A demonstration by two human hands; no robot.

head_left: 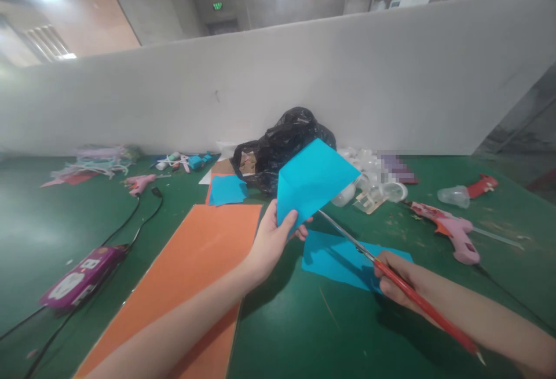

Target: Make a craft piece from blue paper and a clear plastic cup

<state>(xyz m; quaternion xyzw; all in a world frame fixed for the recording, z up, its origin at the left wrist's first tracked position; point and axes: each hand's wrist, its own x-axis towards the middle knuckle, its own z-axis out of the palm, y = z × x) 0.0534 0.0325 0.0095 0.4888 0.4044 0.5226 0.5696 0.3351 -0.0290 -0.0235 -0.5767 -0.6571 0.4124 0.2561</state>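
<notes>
head view: the left hand (271, 241) pinches a folded sheet of blue paper (313, 183) between thumb and fingers, holding it up above the middle of the green worktop (278, 338). the right hand (402, 277) closes narrowly around a slim red-handled tool (423, 301) with a thin metal shaft (343, 234). the shaft's tip sits just beside the lower edge of the folded paper and the left fingers; whether it touches cannot be told. a flat blue paper sheet (343, 260) lies on the worktop beneath the shaft and right hand. an orange sheet (174, 292) runs from the near edge under the left forearm. a pink hot glue gun (452, 231) lies toward the right, a purple power strip (82, 274) toward the left, and a black plastic bag (282, 147) slumps at the far edge.
</notes>
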